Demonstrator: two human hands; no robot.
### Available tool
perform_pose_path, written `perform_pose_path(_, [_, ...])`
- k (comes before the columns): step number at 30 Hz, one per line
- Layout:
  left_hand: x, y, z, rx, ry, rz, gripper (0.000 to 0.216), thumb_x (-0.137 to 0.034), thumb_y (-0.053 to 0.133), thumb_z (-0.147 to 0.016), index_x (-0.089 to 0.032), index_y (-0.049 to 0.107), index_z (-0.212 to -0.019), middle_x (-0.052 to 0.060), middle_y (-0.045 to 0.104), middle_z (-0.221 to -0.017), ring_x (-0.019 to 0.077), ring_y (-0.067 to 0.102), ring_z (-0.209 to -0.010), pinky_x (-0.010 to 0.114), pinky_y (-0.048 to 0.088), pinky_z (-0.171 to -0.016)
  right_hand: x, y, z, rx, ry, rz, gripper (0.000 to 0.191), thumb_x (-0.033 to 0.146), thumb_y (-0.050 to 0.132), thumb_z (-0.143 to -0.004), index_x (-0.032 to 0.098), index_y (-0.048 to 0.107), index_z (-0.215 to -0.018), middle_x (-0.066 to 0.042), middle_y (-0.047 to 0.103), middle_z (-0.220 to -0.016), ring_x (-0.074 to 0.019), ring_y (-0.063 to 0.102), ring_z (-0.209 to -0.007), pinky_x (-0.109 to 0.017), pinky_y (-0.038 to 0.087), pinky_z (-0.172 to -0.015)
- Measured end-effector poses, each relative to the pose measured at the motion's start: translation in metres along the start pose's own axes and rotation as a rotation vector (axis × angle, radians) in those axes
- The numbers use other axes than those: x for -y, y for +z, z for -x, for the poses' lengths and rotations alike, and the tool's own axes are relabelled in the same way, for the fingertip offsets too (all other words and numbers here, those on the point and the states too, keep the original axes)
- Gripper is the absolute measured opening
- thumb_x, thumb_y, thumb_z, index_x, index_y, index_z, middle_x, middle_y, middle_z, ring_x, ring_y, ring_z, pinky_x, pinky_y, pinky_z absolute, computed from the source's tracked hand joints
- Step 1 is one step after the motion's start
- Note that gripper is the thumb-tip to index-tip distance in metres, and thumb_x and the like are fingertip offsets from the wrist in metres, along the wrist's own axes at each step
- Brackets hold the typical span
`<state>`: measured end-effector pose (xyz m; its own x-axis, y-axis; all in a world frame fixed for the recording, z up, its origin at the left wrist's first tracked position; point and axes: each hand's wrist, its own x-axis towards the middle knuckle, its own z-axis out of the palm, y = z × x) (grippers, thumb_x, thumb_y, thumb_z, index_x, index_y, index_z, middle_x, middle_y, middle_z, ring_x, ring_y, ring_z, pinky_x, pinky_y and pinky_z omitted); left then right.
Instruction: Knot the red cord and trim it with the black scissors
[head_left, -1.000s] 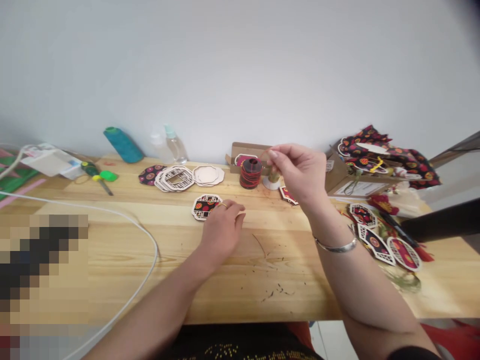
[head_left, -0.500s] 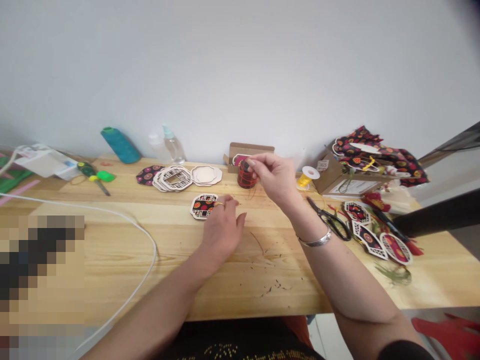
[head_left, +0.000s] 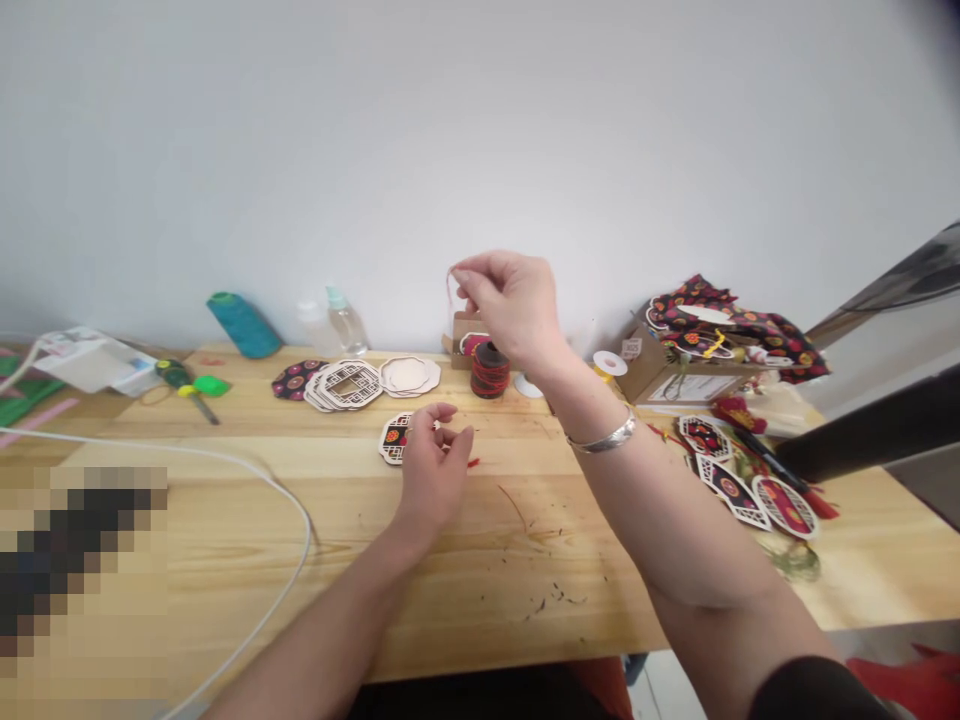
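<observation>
My right hand (head_left: 510, 305) is raised above the table, thumb and fingertips pinching a thin reddish cord (head_left: 450, 287) that hangs in a short loop. Below it stands a dark spool wound with red cord (head_left: 490, 378). My left hand (head_left: 435, 462) rests low over the table with fingers loosely bent and apart. It partly covers an ornament (head_left: 393, 438) with a pale lattice frame and black flowered fabric. A small red bit (head_left: 472, 463) shows beside the left thumb; whether it touches the hand I cannot tell.
Lattice frames (head_left: 349, 386) and pale blank plates (head_left: 409, 376) lie behind the left hand. Further left are a teal thread cone (head_left: 244, 325) and a clear bottle (head_left: 345, 322). Finished ornaments (head_left: 784, 505) and a fabric-topped carton (head_left: 690, 378) sit right. A white cable (head_left: 304, 500) crosses the left side.
My right hand has risen from the red cord spool, drawing cord up and leftward. My left hand stays by the ornament, its fingers a little more bent. The view has tilted slightly upward.
</observation>
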<state>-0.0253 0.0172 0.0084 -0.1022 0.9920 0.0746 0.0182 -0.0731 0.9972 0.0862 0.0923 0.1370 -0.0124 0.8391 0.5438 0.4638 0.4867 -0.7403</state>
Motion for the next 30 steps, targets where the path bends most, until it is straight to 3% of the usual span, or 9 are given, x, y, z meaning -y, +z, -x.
perform_pose_path(4, [-0.002, 0.0, 0.002, 0.033, -0.007, 0.005, 0.032, -0.025, 0.062, -0.073, -0.019, 0.048, -0.101, -0.006, 0.047, -0.062, 0.0097, 0.047, -0.055, 0.019, 0.04, -0.049, -0.004, 0.004, 0.004, 0.347, -0.06, 0.333, 0.034, 0.004, 0.053, -0.078, 0.007, 0.062, -0.111, -0.011, 0.067, -0.098, -0.0165, 0.06, -0.087, -0.029, 0.045, -0.08])
perform_pose_path(7, [-0.003, 0.001, 0.003, 0.034, -0.004, 0.008, 0.033, -0.024, 0.061, -0.074, -0.019, 0.048, -0.105, -0.005, 0.047, -0.064, 0.0104, 0.048, -0.057, 0.02, 0.042, -0.05, -0.016, -0.007, 0.025, 0.401, -0.069, 0.561, 0.029, 0.007, 0.045, -0.084, 0.011, 0.066, -0.103, -0.011, 0.067, -0.1, -0.018, 0.059, -0.088, -0.029, 0.042, -0.079])
perform_pose_path(10, [0.0, 0.002, 0.003, 0.035, 0.025, 0.011, 0.034, -0.021, 0.061, -0.073, -0.019, 0.049, -0.105, -0.004, 0.05, -0.069, 0.0103, 0.05, -0.058, 0.021, 0.042, -0.05, -0.042, -0.023, 0.057, 0.49, 0.075, 0.772, 0.023, 0.014, 0.045, -0.086, 0.015, 0.069, -0.083, -0.008, 0.067, -0.085, -0.0188, 0.059, -0.08, -0.029, 0.041, -0.072])
perform_pose_path(14, [0.005, 0.002, 0.004, 0.052, 0.061, 0.018, 0.035, -0.018, 0.06, -0.072, -0.019, 0.05, -0.105, -0.003, 0.052, -0.073, 0.0098, 0.051, -0.056, 0.022, 0.043, -0.051, -0.082, -0.033, 0.098, 0.569, 0.114, 0.826, 0.019, 0.008, 0.05, -0.081, 0.015, 0.067, -0.085, -0.011, 0.064, -0.091, -0.0208, 0.057, -0.084, -0.029, 0.04, -0.072])
perform_pose_path(19, [0.006, 0.002, 0.004, 0.071, 0.072, -0.006, 0.034, -0.018, 0.058, -0.074, -0.019, 0.049, -0.107, -0.003, 0.052, -0.072, 0.01, 0.052, -0.056, 0.022, 0.043, -0.052, -0.103, -0.031, 0.119, 0.517, 0.132, 0.726, 0.022, 0.002, 0.046, -0.079, 0.013, 0.064, -0.073, -0.015, 0.061, -0.091, -0.0236, 0.052, -0.095, -0.035, 0.039, -0.087])
perform_pose_path(24, [0.012, 0.003, 0.003, 0.072, 0.073, -0.013, 0.032, -0.02, 0.059, -0.073, -0.019, 0.051, -0.104, -0.001, 0.054, -0.078, 0.01, 0.052, -0.057, 0.024, 0.046, -0.054, -0.094, -0.056, 0.111, 0.394, 0.265, 0.564, 0.017, 0.012, 0.043, -0.085, 0.014, 0.057, -0.076, -0.009, 0.063, -0.077, -0.0175, 0.059, -0.075, -0.032, 0.048, -0.072])
perform_pose_path(26, [0.015, 0.004, 0.003, 0.071, 0.081, -0.012, 0.033, -0.021, 0.061, -0.072, -0.019, 0.052, -0.104, -0.001, 0.054, -0.078, 0.0102, 0.053, -0.058, 0.025, 0.047, -0.056, -0.08, -0.076, 0.1, 0.334, 0.312, 0.403, 0.021, 0.021, 0.036, -0.091, 0.015, 0.054, -0.082, -0.008, 0.065, -0.079, -0.0133, 0.06, -0.067, -0.027, 0.049, -0.064])
perform_pose_path(28, [0.017, 0.005, 0.003, 0.072, 0.087, -0.012, 0.033, -0.021, 0.061, -0.072, -0.019, 0.052, -0.104, -0.002, 0.054, -0.077, 0.0102, 0.052, -0.058, 0.025, 0.048, -0.056, -0.065, -0.095, 0.088, 0.156, 0.399, -0.02, 0.017, 0.027, 0.043, -0.088, 0.015, 0.052, -0.08, -0.008, 0.065, -0.081, -0.0118, 0.06, -0.061, -0.026, 0.048, -0.059])
perform_pose_path(30, [0.016, 0.005, 0.004, 0.071, 0.083, -0.009, 0.034, -0.022, 0.061, -0.072, -0.019, 0.052, -0.105, -0.003, 0.053, -0.073, 0.01, 0.051, -0.057, 0.025, 0.047, -0.056, -0.052, -0.105, 0.079, 0.047, 0.383, -0.178, 0.015, 0.029, 0.051, -0.083, 0.016, 0.054, -0.075, -0.003, 0.063, -0.071, -0.0096, 0.056, -0.055, -0.023, 0.044, -0.055])
